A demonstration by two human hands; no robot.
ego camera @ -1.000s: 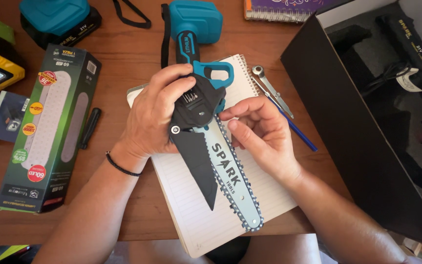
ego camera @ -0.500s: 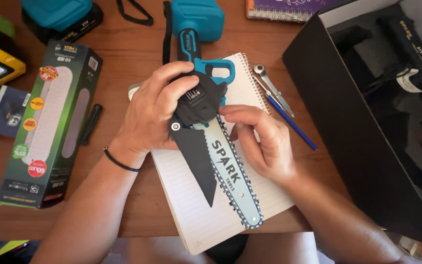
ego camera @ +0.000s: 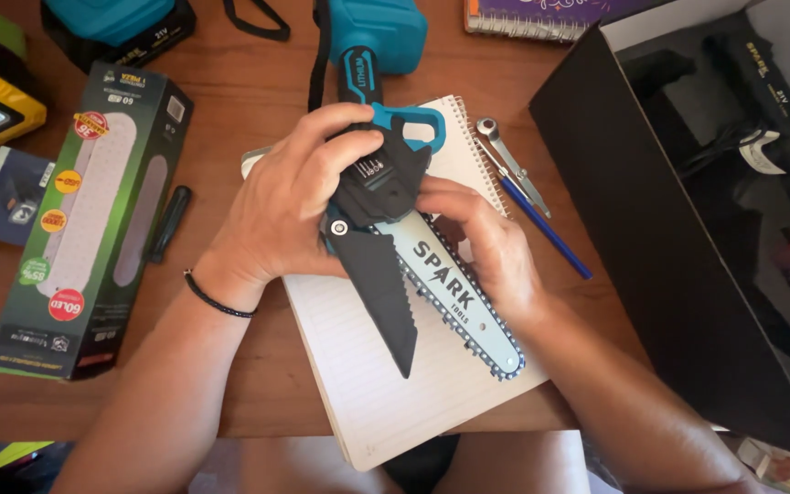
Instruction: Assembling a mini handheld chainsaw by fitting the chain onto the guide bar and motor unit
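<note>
Head view: mini chainsaw lies gripped between both hands.

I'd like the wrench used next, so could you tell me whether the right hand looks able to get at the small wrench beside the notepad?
Probably yes. The small wrench lies uncovered beside the blue pen, just beyond the right hand. That hand rests on the mini chainsaw and would have to let go first.

Mini chainsaw: matt black and teal plastic body, smooth pale metal bar ringed by dull steel chain. Beneath it, a lined paper notebook on a warm, smooth wooden table. Right, a matt black cardboard box.
</note>
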